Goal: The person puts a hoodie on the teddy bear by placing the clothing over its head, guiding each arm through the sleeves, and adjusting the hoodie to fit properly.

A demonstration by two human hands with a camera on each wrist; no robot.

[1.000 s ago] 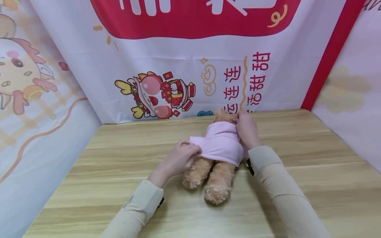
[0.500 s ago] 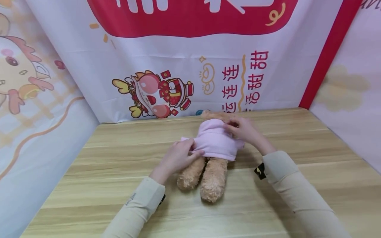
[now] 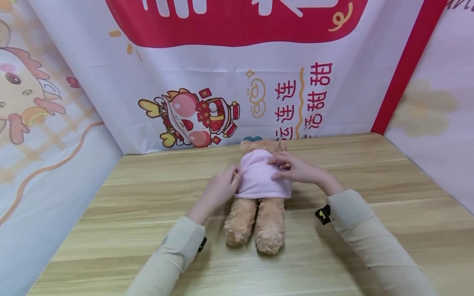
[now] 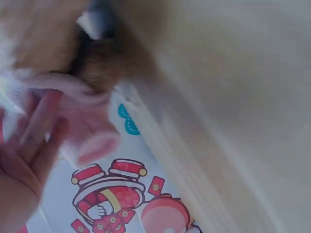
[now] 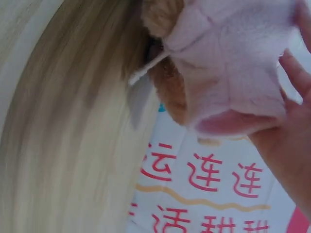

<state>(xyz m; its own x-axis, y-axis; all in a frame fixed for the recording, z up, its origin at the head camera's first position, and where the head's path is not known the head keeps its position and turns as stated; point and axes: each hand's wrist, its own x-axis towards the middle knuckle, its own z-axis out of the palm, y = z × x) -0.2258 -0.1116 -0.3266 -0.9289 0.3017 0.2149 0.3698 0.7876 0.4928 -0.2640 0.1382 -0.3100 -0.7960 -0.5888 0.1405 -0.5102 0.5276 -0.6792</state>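
Note:
A brown teddy bear [image 3: 270,230] lies on the wooden table with its legs toward me and its face out of sight. It wears a pink hoodie [image 3: 259,181], whose loose hood spreads over the upper back. At the left side of the garment, my left hand [image 3: 221,187] touches the cloth; its fingers look fairly straight in the blurred left wrist view, beside a pink sleeve [image 4: 92,141]. My right hand [image 3: 301,167] rests on the hoodie's right side, thumb and fingers apart. A pale cord [image 5: 148,68] hangs at the neck in the right wrist view.
The wooden table [image 3: 148,209] ends at a white and red printed cloth [image 3: 207,65] behind the bear's head. Patterned cloth panels [image 3: 48,172] rise at the left and right sides.
My right hand has come back from beside the bear's head to the hoodie's right side. The bear has been straightened, its head swinging left. My left hand has moved slightly up its side.

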